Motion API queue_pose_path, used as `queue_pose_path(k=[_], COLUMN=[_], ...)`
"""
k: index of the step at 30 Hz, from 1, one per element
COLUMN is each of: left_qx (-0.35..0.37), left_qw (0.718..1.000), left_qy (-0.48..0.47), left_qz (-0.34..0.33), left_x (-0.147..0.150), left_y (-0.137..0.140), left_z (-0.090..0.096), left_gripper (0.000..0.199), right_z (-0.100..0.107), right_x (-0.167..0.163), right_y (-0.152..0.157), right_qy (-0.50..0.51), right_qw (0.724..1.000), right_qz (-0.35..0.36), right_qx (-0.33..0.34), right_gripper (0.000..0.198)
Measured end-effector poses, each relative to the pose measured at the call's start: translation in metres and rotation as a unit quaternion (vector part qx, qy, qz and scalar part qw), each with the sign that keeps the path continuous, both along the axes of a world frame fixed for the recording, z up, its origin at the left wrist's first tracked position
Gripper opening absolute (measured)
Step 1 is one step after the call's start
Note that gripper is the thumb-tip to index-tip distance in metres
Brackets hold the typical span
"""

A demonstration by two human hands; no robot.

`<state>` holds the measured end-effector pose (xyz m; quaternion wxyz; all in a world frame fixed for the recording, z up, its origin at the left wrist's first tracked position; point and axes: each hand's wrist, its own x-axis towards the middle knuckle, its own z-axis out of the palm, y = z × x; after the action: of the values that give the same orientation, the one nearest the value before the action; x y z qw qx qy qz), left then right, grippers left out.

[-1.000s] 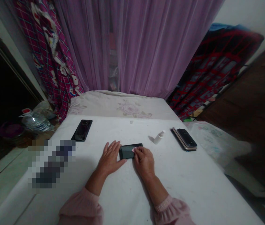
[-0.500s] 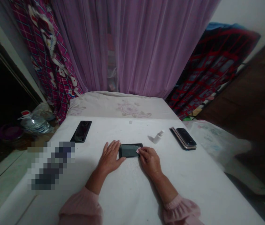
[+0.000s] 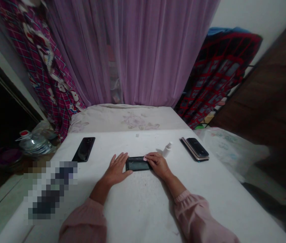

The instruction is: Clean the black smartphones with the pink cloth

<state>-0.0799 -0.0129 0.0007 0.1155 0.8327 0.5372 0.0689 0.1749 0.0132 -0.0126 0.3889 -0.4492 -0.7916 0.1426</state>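
A dark smartphone (image 3: 138, 164) lies flat, long side across, on the white cloth in front of me. My left hand (image 3: 117, 169) rests at its left end with fingers spread, thumb by the near corner and forefinger by the far one. Pinched in my right hand (image 3: 159, 164) is a small pale pink piece of cloth or paper (image 3: 145, 157), pressed to the screen near the far right corner. The right hand covers that end of the phone. Just beyond it stands a small white spray bottle (image 3: 167, 150).
To the left lies another black phone (image 3: 85, 149), with a blurred-out patch nearer me. Stacked phones (image 3: 196, 149) lie at the right. A tiny pale square (image 3: 137, 135) is farther back. Purple curtains (image 3: 148, 54) hang behind the table; a large water bottle (image 3: 35, 143) stands off its left side.
My right hand has moved the pink piece from mid-height on the screen's right side toward the far edge. My left hand keeps its place at the phone. The whole view has shifted slightly.
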Motion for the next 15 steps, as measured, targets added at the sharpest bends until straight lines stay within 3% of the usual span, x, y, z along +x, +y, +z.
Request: queue_pose_path(k=[9, 15], left_qx=[-0.004, -0.013], left_qw=[1.000, 0.999], left_qy=[0.013, 0.005], left_qz=[-0.002, -0.030], left_x=[-0.001, -0.008], left_y=[0.003, 0.014], left_z=[-0.004, -0.004], left_gripper=[0.068, 0.067], right_z=[0.009, 0.003], right_x=[0.024, 0.011], right_y=[-0.019, 0.003], right_qy=[0.017, 0.043], right_qw=[0.992, 0.997], right_qz=[0.122, 0.056], right_qx=[-0.040, -0.027], right_gripper=[0.019, 0.021])
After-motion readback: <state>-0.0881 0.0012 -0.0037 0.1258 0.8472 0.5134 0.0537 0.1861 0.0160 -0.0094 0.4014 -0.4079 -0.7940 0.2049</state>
